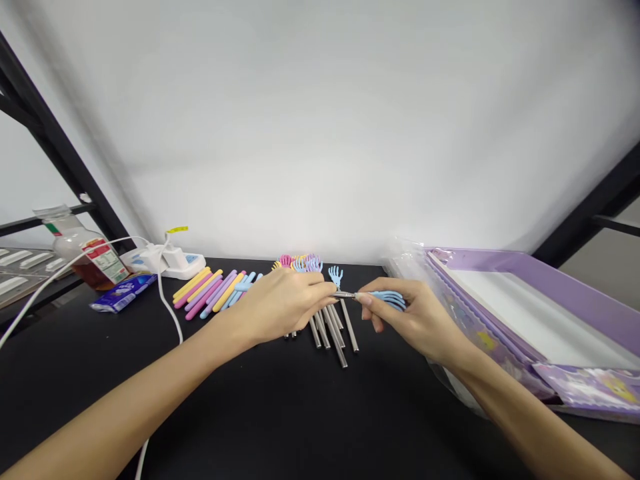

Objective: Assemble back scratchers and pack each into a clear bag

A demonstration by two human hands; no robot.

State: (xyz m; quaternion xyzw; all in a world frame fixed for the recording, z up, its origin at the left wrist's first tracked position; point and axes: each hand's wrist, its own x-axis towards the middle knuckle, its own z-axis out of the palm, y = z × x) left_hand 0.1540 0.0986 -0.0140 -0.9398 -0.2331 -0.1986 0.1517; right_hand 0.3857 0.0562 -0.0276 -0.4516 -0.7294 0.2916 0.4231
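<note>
So we've got a big black table (250, 413) with a purple box (580, 293) on its right side, then a bottle (90, 253) and a white power strip (193, 265) over on the left. Next size down, a bunch of metal back scratchers (335, 337) lies in the middle, with some pastel handles (229, 291) to the left of it. Our left hand (285, 300) has its fingers wrapped round the metal rod (341, 295) of one more scratcher (350, 295), and our right hand (405, 310) pinches it right by the blue claw (393, 298), so it's held up between both hands. We reckon the step right now is adjusting that rod, maybe lengthening or shortening it, can't tell which. Next move seems to call for a firm grip, both ends in line.
</note>
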